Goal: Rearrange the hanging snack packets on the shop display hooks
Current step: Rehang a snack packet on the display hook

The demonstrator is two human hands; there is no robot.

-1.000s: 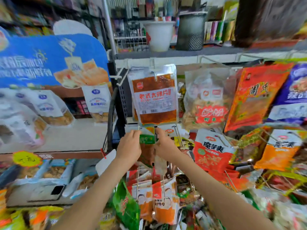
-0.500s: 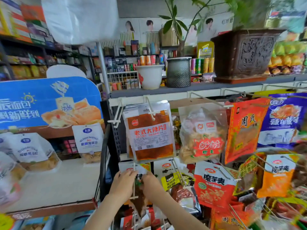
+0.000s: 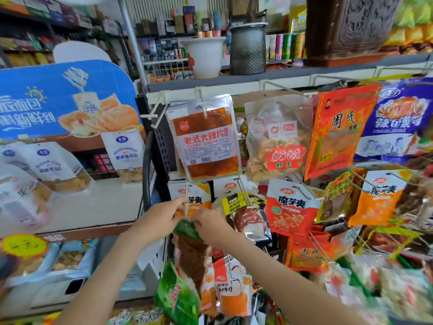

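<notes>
A snack packet (image 3: 191,252) with a green top and brown contents hangs at the left of the display rack. My left hand (image 3: 159,219) and my right hand (image 3: 210,227) both pinch its green top, just under a white display hook (image 3: 186,200). Behind that hook hangs an orange-and-white packet (image 3: 195,199). Above it a large red spicy-strip packet (image 3: 206,139) hangs from an upper hook (image 3: 202,106). My fingers cover the packet's hanging hole.
More packets hang to the right: a clear chip bag (image 3: 278,141), a red packet (image 3: 290,207), an orange-red one (image 3: 339,130). A blue bread display (image 3: 63,102) stands left. Pots (image 3: 205,56) sit on the top shelf. A green packet (image 3: 175,299) hangs below.
The camera view tilted up and then partly back down. Both hands stay pinched on the green-topped packet at the same hook, now slightly lower on the hook's rod.
</notes>
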